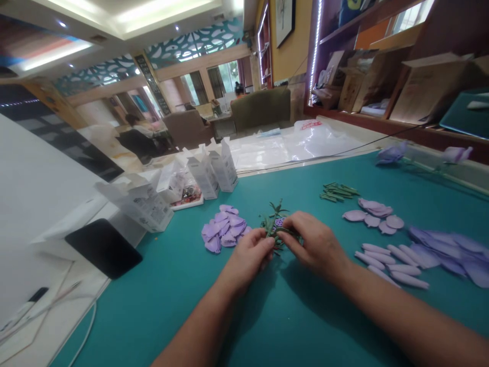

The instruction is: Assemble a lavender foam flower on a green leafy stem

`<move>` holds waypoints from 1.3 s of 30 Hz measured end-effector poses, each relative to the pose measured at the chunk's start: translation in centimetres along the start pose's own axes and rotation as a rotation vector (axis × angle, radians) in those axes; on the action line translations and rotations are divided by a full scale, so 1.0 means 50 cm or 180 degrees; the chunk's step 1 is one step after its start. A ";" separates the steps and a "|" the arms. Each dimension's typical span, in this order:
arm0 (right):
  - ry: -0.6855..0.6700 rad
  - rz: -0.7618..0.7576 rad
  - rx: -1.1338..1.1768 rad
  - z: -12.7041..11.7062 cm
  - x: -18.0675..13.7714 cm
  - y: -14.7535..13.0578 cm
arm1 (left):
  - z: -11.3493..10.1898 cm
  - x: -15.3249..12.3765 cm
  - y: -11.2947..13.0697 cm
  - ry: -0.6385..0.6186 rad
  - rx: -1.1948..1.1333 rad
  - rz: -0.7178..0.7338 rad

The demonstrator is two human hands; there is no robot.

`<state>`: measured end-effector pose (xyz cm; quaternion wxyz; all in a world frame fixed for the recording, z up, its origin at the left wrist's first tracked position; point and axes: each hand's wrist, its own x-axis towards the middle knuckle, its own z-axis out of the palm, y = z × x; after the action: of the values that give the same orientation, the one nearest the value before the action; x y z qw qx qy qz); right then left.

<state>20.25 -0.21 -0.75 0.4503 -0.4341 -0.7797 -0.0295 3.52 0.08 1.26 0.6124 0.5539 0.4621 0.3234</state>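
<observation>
Over the green mat, my left hand (248, 260) pinches a green star-shaped leafy piece (275, 209) that looks like an artificial flower calyx. My right hand (315, 242) meets it from the right, thumb and forefinger closed on the same leafy greenery; the exact grip is partly hidden. A small purple openwork disc (279, 222) shows just behind the fingers. More green bits surround the fingertips, too small to separate. Left of my hands lies a heap of lilac petals (223, 229).
Rightward on the mat (244, 326) lie green stem pieces (338, 191), pale oval petals (376, 216), slim lilac buds (405, 268) and large purple petals (454, 250). White boxes (224, 165) stand at the back left. A black flat device (104, 248) leans at left, near a white cable (89, 326).
</observation>
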 end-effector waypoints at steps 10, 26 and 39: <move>-0.0192 -0.0106 0.0684 0.000 -0.003 -0.019 | 0.000 0.004 -0.003 0.0025 0.0057 0.0006; -0.0071 0.1138 0.1328 -0.013 0.014 0.005 | -0.029 0.013 -0.004 -0.0493 -0.0981 -0.0311; -0.0185 0.2659 0.2451 -0.009 0.028 0.006 | -0.003 -0.006 0.003 -0.0695 -0.0797 -0.0611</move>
<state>20.45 0.69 0.44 0.5279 -0.5107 -0.5083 0.4495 3.27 -0.12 1.50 0.7512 0.4585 0.3997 0.2564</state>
